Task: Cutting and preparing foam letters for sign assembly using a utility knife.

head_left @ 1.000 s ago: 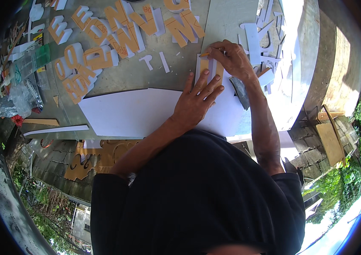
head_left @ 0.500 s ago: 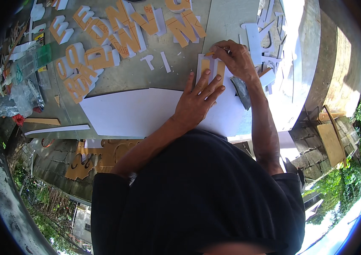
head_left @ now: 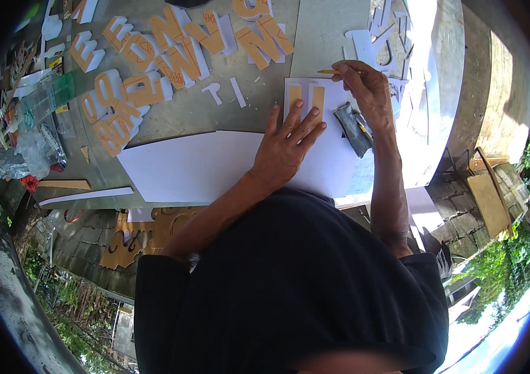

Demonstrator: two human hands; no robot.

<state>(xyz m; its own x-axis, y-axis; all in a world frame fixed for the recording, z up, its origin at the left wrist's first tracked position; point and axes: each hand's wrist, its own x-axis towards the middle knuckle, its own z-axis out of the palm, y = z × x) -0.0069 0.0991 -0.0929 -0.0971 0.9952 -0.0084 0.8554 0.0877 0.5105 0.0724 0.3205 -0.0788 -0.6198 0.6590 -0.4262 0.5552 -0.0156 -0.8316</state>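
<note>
My left hand [head_left: 283,149] lies with spread fingers on a white sheet [head_left: 190,165]. Its fingertips press on a brown-faced cut piece [head_left: 318,96] that shows as two upright bars; its lower part is under the hand. To the right and a little above, my right hand [head_left: 367,93] pinches a yellow pencil [head_left: 328,71], whose tip points left, just above the sheet's top edge. Beside the right wrist rests a dark grey, worn block-like object [head_left: 353,129] with something thin and yellow along its side; I cannot make out its kind.
Several brown-faced white letters [head_left: 146,53] stand across the metal table [head_left: 209,112] at the upper left. White offcuts [head_left: 238,92] lie near them, and more letter shapes [head_left: 396,47] at the upper right. Plastic bags [head_left: 34,146] and a green-clear case [head_left: 53,96] crowd the left edge.
My right hand has moved right with the pencil, away from the brown-faced piece, uncovering its top. The left hand stays on the piece with little movement.
</note>
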